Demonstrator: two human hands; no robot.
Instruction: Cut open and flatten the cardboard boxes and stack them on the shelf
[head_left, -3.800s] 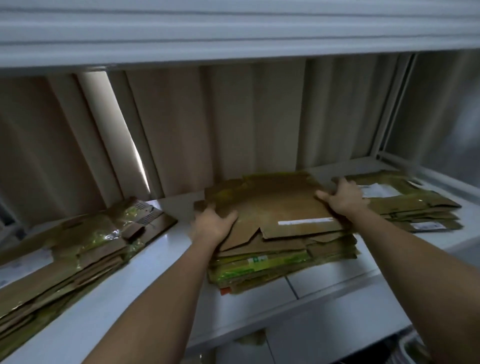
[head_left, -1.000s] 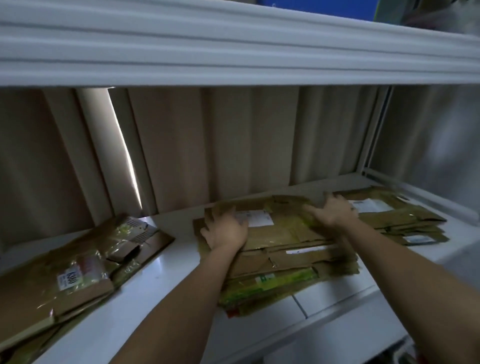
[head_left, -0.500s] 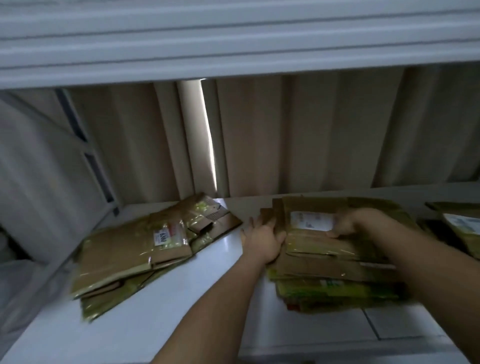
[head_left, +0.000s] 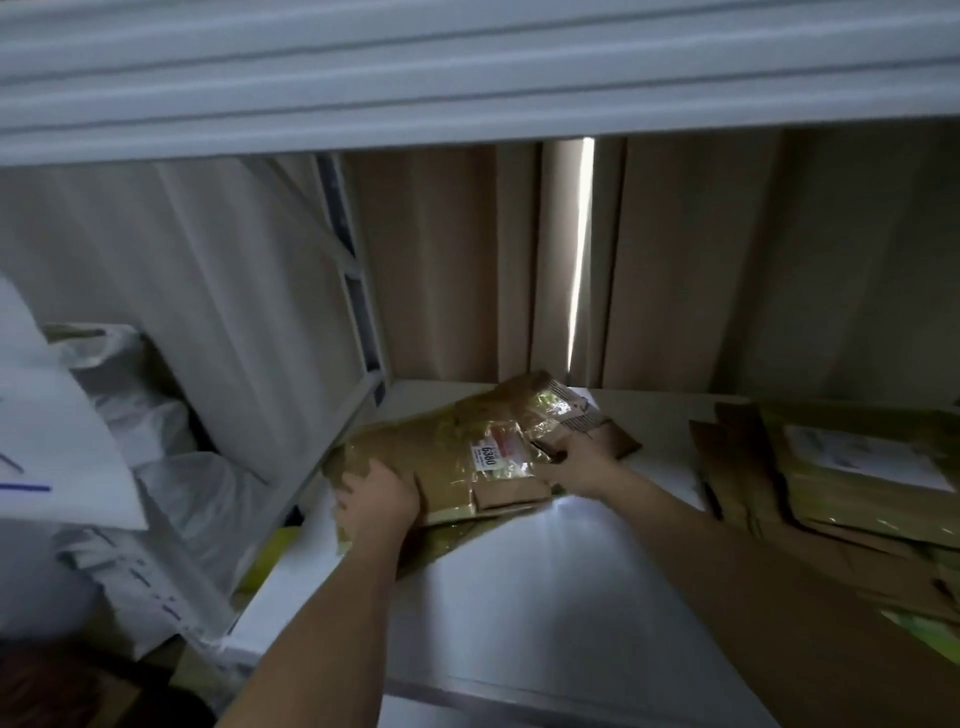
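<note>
Brown cardboard (head_left: 415, 462), seemingly white shelf (head_left: 545, 597)

White shelf (head_left: 545, 582) carries two flattened cardboard stacks (head_left: 447, 457) (head_left: 852, 488).

Shelf (head_left: 545, 597): smooth white board, slight sheen. Left stack (head_left: 441, 467): matt brown cardboard, glossy clear tape wrinkled over it, white paper label (head_left: 488, 457). Right stack (head_left: 831, 493): matt cardboard, paper label. Curtain (head_left: 727, 260): matt beige cloth. Bags (head_left: 156, 415): white plastic.
</note>
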